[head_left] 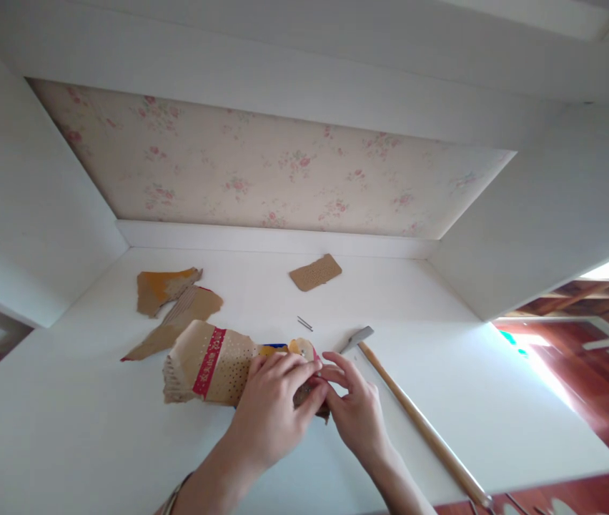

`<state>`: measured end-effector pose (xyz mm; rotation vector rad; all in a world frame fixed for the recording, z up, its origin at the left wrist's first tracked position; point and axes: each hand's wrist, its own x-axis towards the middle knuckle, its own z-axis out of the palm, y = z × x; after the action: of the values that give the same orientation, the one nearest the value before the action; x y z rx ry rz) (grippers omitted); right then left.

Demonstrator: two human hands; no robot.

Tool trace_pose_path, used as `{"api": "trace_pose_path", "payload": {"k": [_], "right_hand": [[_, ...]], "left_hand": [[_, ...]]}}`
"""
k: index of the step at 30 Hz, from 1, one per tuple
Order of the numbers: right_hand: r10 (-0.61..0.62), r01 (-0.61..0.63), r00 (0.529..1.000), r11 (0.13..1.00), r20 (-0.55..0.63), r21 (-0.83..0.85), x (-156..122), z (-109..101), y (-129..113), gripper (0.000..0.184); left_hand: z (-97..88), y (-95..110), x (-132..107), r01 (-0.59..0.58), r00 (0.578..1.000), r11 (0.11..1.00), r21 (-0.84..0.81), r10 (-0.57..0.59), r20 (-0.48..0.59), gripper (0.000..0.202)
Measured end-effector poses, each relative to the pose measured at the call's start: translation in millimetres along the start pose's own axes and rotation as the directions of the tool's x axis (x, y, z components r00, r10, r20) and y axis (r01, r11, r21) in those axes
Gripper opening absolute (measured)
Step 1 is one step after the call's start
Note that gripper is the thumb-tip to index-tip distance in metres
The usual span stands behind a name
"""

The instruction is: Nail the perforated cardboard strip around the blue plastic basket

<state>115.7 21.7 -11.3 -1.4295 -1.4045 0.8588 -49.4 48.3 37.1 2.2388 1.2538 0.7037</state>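
Note:
A torn piece of printed cardboard [232, 357] with a red stripe and dark dots lies in front of me, its left edge showing corrugation. My left hand [275, 400] rests over its right part, with thumb and fingers closed on that end. My right hand [357, 411] meets it there, thumb and index finger pinched at the cardboard's right edge. Whatever small thing may be between those fingertips is hidden. Just right of my right hand lies a hammer [417, 417] with a wooden handle, its metal head pointing away. Two thin nails [305, 324] lie beyond my hands.
Torn cardboard scraps [181, 312] lie at the left. A small brown cardboard rectangle [316, 272] sits towards the back of the white tabletop [497, 415]. White panels rise at both sides, with flowered wallpaper [283, 172] behind. Beyond the right edge is a reddish floor [577, 379].

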Motion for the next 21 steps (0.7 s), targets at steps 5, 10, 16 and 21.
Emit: {"api": "trace_pose_path", "payload": {"k": [5, 10, 16, 21], "right_hand": [[-0.010, 0.010, 1.000, 1.000, -0.005, -0.027, 1.0, 0.8, 1.3, 0.033], [-0.019, 0.019, 1.000, 1.000, 0.009, -0.012, 1.9, 1.7, -0.3, 0.028], [-0.029, 0.030, 0.999, 0.999, 0.038, -0.038, 2.8, 0.5, -7.0, 0.032], [-0.043, 0.045, 0.998, 0.998, 0.054, -0.049, -5.6, -8.2, -12.6, 0.048]], "left_hand": [[7.5, -1.1, 3.5, -0.051, 0.998, 0.998, 0.043, 0.053, -0.046, 0.020], [13.6, -10.3, 3.1, -0.083, 0.994, 0.995, -0.048, 0.079, -0.078, 0.021], [16.6, -13.7, 0.6, -0.074, 0.994, 0.994, -0.082, 0.067, -0.083, 0.022], [19.3, -17.6, 1.9, -0.073, 0.994, 0.992, -0.101, 0.064, -0.088, 0.018]]}}
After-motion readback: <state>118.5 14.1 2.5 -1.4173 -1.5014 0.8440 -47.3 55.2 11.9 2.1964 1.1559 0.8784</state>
